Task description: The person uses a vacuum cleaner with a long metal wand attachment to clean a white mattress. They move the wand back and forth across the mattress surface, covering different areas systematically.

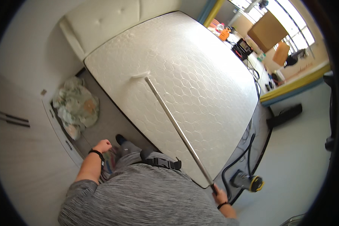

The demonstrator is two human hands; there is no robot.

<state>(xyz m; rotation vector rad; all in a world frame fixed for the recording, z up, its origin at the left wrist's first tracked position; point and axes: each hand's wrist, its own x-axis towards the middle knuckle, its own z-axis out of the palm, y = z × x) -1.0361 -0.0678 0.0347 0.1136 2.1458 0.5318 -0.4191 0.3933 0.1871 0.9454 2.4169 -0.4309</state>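
My right hand [220, 196] grips the black handle end of a long metal vacuum wand [176, 125]. The wand slants across a white quilted mattress [214, 118] with a hexagon pattern. At its far end a clear flat nozzle [141, 75] is at the mattress surface; whether it touches is hard to tell. A black hose [234, 164] loops close to my right hand. Over the floor at the mattress's near left side, my left hand [103, 146] hangs with fingers curled, and nothing shows in it. A dark band circles each wrist.
A canister vacuum cleaner [247, 181] lies on the floor at the right. Crumpled floral bedding [78, 106] is heaped on the floor at the left. A padded headboard [110, 19] borders the mattress. Beside the window, a ledge [255, 63] carries cables, a black case [243, 47] and a cardboard box [267, 31].
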